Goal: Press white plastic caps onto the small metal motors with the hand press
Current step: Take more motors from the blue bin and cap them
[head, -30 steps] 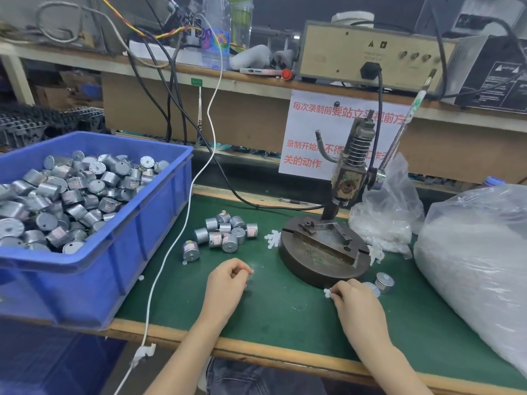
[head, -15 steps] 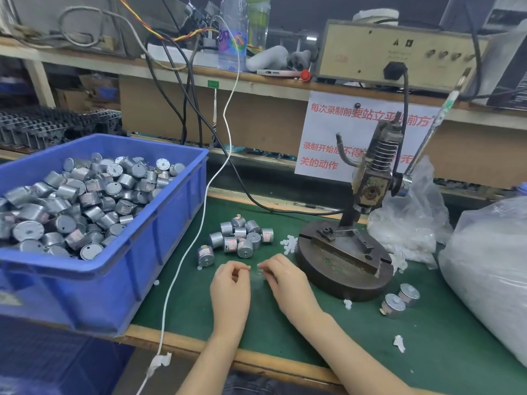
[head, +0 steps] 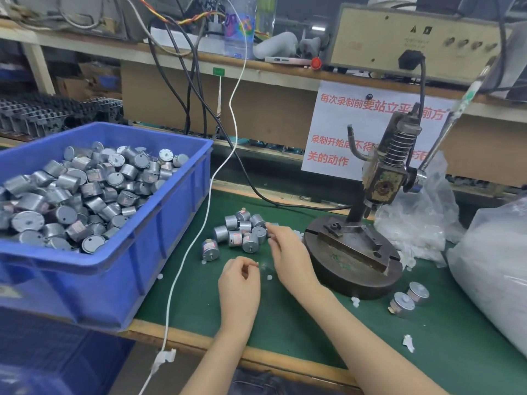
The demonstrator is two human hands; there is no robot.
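You are sitting at the green mat (head: 285, 332) in front of the hand press (head: 380, 186), with both bare hands low over the bench. Your left hand (head: 239, 286) is holding its fingers curled inward, thumb and forefinger pinching a tiny white cap (head: 257, 263) just above the mat. Your right hand (head: 291, 252) is hovering beside the loose cluster of small motors (head: 242, 233), just left of the press's round base (head: 356, 277). Its fingers are bending down with the tips at the cluster's right edge, and it cannot be told whether they are gripping a motor. The press lever (head: 445, 132) is angling up to the right. 2 more motors (head: 402, 303) are sitting on the mat just right of the base. A blue bin (head: 99, 280) heaped with motors is standing at the left, and a large clear bag (head: 490, 275) of white pieces is lying at the right edge.
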